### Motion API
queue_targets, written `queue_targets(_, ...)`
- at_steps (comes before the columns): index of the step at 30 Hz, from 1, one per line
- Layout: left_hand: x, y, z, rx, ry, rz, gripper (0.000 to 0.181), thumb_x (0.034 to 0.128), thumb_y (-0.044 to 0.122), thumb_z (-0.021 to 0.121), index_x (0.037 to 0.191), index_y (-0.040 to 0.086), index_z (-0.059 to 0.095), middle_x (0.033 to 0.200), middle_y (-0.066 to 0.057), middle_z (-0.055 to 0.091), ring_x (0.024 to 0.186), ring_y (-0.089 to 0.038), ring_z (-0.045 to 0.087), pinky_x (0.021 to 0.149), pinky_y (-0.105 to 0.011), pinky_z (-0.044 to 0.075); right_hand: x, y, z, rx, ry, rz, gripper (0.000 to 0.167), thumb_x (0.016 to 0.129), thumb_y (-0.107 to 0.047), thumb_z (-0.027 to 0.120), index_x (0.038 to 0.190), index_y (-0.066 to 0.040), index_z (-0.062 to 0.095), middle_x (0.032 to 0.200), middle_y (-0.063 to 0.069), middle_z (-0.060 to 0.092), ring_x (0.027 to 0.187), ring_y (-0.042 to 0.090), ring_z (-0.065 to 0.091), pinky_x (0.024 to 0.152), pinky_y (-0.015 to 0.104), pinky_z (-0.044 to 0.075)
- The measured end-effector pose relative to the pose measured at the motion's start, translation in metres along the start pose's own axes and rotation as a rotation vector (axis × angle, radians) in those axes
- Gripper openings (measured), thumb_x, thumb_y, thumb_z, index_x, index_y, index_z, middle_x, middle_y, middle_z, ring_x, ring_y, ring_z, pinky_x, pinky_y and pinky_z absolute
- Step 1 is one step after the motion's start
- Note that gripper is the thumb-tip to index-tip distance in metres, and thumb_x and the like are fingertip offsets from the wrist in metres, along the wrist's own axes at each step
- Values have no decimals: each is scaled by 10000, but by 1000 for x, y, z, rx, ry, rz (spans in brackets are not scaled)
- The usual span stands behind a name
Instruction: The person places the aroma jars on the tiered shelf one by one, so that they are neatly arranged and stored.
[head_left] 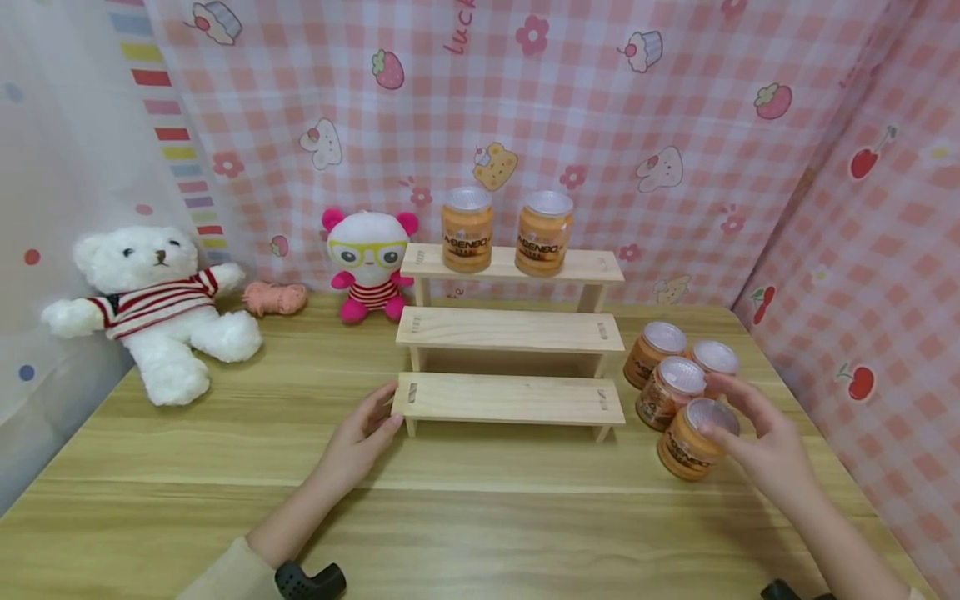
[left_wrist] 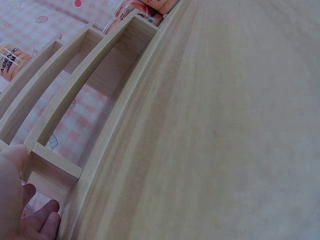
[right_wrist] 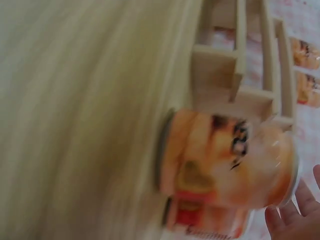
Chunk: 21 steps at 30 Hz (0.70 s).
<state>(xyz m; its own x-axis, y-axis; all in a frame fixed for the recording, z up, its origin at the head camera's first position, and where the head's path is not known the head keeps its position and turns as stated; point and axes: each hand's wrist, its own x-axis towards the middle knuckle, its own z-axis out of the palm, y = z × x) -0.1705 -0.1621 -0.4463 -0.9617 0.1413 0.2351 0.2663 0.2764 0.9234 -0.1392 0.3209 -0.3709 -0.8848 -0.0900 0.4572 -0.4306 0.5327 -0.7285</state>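
Left hand (head_left: 360, 437): your fingers, loosely apart, touch the rack (head_left: 510, 398).
Right hand (head_left: 771, 450): your fingers spread apart at the front jar (head_left: 686, 450), contact unclear.

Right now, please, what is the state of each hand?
Left hand: touching the pale wooden stepped shelf; grip cannot be told.
Right hand: open, at the nearest orange cylindrical jar.

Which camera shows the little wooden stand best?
The head view: it shows the wooden stand from the front, all three steps. The left wrist view shows it slanted and cut off; the right wrist view, only part, beyond a jar.
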Motion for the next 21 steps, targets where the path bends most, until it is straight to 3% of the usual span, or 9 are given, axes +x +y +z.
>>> queue_targets(9, 0, 0, 0, 4, -2, 11, 499, 980, 147, 571, 1434, 20, 407, 1404, -194, 458, 1189, -328, 525, 955, -357, 463, -3, 25, -8, 38, -74, -37, 587, 777, 167, 690, 1318, 98, 474, 1271, -116, 568, 1138, -9, 497, 899, 102, 392)
queue_targets(15, -1, 1, -1, 15, 1, 4, 502, 979, 154, 574, 1435, 25, 408, 1406, -188, 458, 1190, -318, 526, 969, -379, 452, -5, 31, -9, 10, -124, 24, 584, 807, 86, 712, 1339, 60, 472, 1230, -185, 514, 1053, -52, 506, 838, 74, 416)
queue_targets(21, 0, 1, 0, 9, -1, -2, 502, 978, 155, 576, 1433, 22, 410, 1400, -193, 462, 1192, -317, 523, 967, -370, 452, -9, 34, -9, 13, -146, 58, 607, 829, 47, 710, 1375, 35, 444, 1259, -202, 461, 1077, -78, 476, 846, 67, 406)
